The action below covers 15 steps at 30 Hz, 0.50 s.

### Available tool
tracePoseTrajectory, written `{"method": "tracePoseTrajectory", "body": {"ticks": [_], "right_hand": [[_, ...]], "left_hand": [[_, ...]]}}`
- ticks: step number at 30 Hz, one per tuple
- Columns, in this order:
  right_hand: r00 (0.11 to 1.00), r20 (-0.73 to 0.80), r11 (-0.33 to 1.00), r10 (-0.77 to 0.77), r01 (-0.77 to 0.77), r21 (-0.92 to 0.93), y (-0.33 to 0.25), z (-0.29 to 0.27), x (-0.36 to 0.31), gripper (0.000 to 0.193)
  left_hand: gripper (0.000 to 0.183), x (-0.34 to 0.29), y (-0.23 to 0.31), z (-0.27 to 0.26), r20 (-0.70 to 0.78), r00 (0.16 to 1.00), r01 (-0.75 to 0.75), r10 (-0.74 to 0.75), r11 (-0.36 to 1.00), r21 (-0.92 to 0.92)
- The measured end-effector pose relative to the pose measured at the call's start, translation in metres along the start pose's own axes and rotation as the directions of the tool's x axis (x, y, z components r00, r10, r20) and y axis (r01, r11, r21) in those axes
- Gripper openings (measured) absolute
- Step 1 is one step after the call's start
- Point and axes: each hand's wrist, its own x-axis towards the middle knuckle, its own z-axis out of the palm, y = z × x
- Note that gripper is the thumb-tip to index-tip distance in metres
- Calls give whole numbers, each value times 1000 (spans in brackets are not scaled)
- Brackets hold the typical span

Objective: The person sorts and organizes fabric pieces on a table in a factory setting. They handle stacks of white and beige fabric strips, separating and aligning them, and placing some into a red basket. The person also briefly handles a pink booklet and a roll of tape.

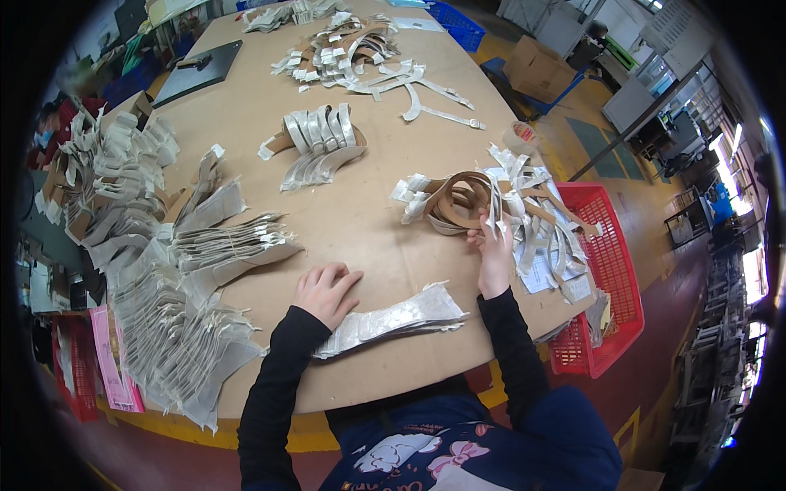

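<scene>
My left hand (330,293) rests on the table with its fingers spread and slightly bent, holding nothing. Beside its wrist lies a small stack of flat silvery strap pieces (397,321). Farther right, my right hand (494,255) is closed on a narrow silvery strap (493,204) that stands up from its fingers. Just beyond that hand sits a bundle of curled straps (455,201), brown inside with whitish ends. Loose silver straps (550,233) lie in a heap to its right, on white paper.
Large stacks of grey-silver pieces (176,327) cover the table's left side. Another curled bundle (321,143) lies mid-table, and a bigger strap pile (348,51) farther back. A tape roll (521,137) is near the right edge. A red basket (602,278) stands against that edge.
</scene>
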Motion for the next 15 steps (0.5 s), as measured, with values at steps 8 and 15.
{"method": "tracePoseTrajectory", "body": {"ticks": [8, 15], "right_hand": [[971, 234, 945, 41, 39, -325, 6, -21, 25, 43], [962, 222, 937, -157, 216, -273, -1, -35, 3, 48]], "left_hand": [[47, 1, -1, 2, 20, 1000, 8, -8, 1000, 6], [45, 1, -1, 2, -31, 1000, -1, 1, 1000, 17]]}}
